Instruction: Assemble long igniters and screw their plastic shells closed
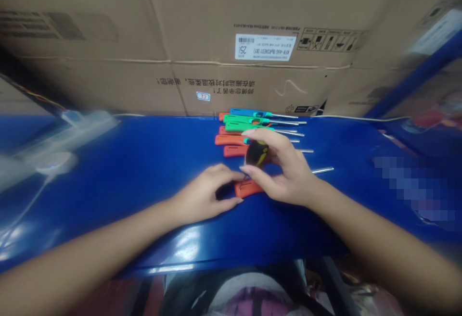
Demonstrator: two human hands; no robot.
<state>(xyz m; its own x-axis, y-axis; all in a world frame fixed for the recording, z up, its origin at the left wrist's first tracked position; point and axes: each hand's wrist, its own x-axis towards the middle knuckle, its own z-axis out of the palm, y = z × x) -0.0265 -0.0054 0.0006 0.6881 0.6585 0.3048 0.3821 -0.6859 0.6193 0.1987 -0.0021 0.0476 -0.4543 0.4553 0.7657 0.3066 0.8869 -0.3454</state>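
An orange long-nosed lighter (pixel 249 188) lies on the blue table, its metal tube pointing right. My left hand (pixel 212 193) grips the handle's left end between thumb and forefinger. In my right hand (pixel 285 167) is a screwdriver (pixel 257 152) with a black and yellow handle, held upright over the lighter. Its thin shaft points down at the slot in the orange handle; the tip's exact contact is too small to tell. Just behind my right hand lie several more lighters, among them a green one (pixel 240 126), a blue one (pixel 241 112) and an orange one (pixel 227 140).
A large cardboard sheet (pixel 202 42) with printing stands along the back of the blue table (pixel 162 147). At left sit a pale power strip (pixel 83 131) and a round white device (pixel 57 163) with a cable. A blue frame post (pixel 404 85) rises at right.
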